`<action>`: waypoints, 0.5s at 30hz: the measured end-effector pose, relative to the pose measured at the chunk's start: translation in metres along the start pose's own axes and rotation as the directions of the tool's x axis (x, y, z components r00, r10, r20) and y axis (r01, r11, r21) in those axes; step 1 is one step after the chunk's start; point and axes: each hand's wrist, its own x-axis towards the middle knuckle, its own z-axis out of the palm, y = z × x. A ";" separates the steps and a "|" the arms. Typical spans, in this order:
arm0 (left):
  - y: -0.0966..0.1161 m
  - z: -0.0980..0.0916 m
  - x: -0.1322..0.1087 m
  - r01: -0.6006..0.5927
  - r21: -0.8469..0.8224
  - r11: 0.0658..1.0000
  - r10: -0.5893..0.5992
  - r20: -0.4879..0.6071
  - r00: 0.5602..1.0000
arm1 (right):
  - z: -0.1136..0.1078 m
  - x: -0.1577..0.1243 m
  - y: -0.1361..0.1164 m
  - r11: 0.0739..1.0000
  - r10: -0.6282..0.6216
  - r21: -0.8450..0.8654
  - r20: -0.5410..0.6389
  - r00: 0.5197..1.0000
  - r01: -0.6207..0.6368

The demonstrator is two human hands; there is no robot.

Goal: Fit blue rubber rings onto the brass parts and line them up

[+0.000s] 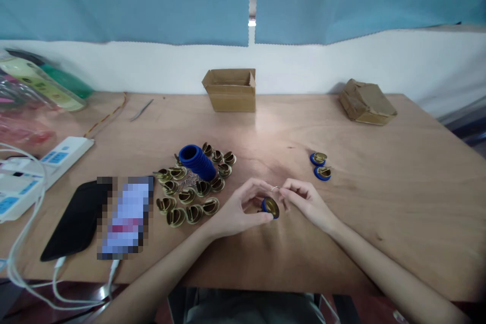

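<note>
In my left hand (237, 210) is a round brass-coloured piece with a blue ring (271, 207) around it, tilted with its brass side to the right. My right hand (309, 205) is closed in a pinch on a small thin metal piece (275, 189), held just above the brass piece; its exact shape is too small to tell. Left of my hands several loose brass pieces (187, 196) with raised tabs lie around a leaning stack of blue rings (196, 162). Small shiny metal bits (189, 178) lie among them. Two brass pieces with blue rings (322, 172) sit farther right.
An open cardboard box (233, 97) stands at the back, and a crumpled carton (366, 102) at the back right. On the left are a black phone (74, 220), a lit phone (128, 217), a white power strip (68, 154) and cables. Tweezers (142, 110) lie behind.
</note>
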 end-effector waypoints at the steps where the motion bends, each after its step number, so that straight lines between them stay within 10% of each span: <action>1: 0.000 -0.001 0.000 0.003 0.010 1.000 -0.003 0.009 1.000 | 0.000 0.000 0.000 1.000 0.006 0.002 0.000 1.000 -0.006; 15: -0.003 -0.005 0.001 -0.003 0.040 0.999 0.002 0.018 1.000 | 0.000 -0.001 0.005 0.972 -0.107 -0.215 -0.023 0.994 0.100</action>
